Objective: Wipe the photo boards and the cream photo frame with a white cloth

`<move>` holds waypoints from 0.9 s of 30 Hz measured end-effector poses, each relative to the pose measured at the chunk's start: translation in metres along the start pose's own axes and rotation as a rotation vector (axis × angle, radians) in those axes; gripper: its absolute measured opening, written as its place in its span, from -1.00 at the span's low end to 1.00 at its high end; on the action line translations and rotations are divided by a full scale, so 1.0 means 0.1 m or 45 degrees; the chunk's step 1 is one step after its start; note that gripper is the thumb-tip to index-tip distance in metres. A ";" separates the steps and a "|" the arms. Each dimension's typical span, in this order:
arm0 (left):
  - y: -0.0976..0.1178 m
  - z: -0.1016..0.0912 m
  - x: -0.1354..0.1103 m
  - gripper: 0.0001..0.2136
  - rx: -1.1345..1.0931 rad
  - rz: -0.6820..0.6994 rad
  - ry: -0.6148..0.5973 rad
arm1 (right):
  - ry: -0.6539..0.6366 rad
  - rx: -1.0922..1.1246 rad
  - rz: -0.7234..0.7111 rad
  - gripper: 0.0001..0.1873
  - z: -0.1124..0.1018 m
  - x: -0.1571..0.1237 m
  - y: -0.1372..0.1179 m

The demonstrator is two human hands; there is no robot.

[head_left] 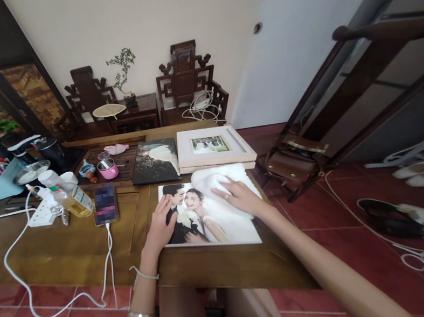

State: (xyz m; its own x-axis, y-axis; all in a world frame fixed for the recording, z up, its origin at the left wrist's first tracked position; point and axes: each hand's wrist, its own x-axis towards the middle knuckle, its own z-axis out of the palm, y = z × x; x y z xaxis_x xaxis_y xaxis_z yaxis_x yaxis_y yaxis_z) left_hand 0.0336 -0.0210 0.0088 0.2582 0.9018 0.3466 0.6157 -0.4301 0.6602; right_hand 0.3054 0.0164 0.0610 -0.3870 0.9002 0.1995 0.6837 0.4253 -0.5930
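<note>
A large photo print of a couple (223, 222) lies flat on the wooden table (68, 249) in front of me. My left hand (162, 224) rests open on the print's left edge, fingers flat, steadying it. My right hand (238, 195) presses a white cloth (210, 180) onto the upper right part of the print, fingers spread over it.
Behind the print lie a dark photo panel (155, 160) and a white framed photo (212, 147). A phone (104, 205) on a white cable, a power strip (43, 213), a bottle (69, 197), a pink pot (107, 168) and tea things crowd the left. A brown bag (289, 164) and cables lie on the red floor at right.
</note>
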 end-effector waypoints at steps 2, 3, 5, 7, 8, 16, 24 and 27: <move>0.01 0.00 0.00 -0.56 -0.002 -0.004 0.009 | -0.017 -0.115 -0.092 -0.64 0.05 -0.07 -0.09; 0.02 0.00 0.00 -0.56 -0.001 -0.011 0.013 | -0.031 -0.158 -0.139 -0.65 0.08 -0.16 -0.15; 0.03 0.00 0.00 -0.55 0.000 -0.022 0.016 | -0.068 -0.199 -0.220 -0.67 0.13 -0.41 -0.31; 0.03 0.01 0.00 -0.54 -0.004 -0.021 0.015 | -0.121 -0.211 -0.299 -0.71 0.17 -0.71 -0.50; 0.03 0.01 -0.01 -0.54 -0.008 -0.017 0.016 | -0.145 -0.213 -0.344 -0.74 0.18 -0.85 -0.58; 0.02 0.01 -0.01 -0.55 0.003 -0.029 -0.016 | -0.289 -0.216 -0.295 -0.71 0.13 -0.86 -0.58; -0.02 0.01 0.00 -0.56 -0.014 0.014 0.013 | -0.128 -0.337 -0.246 -0.63 0.21 0.17 -0.31; 0.00 0.01 0.00 -0.59 -0.031 -0.009 0.045 | -0.154 -0.350 -0.301 -0.66 0.31 0.06 -0.47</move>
State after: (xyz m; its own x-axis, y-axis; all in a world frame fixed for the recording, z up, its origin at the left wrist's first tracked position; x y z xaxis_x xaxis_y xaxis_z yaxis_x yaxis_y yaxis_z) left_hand 0.0341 -0.0210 0.0076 0.2275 0.9028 0.3650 0.5987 -0.4253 0.6788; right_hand 0.2519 -0.0010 0.0656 -0.6130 0.7636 0.2026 0.7008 0.6440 -0.3069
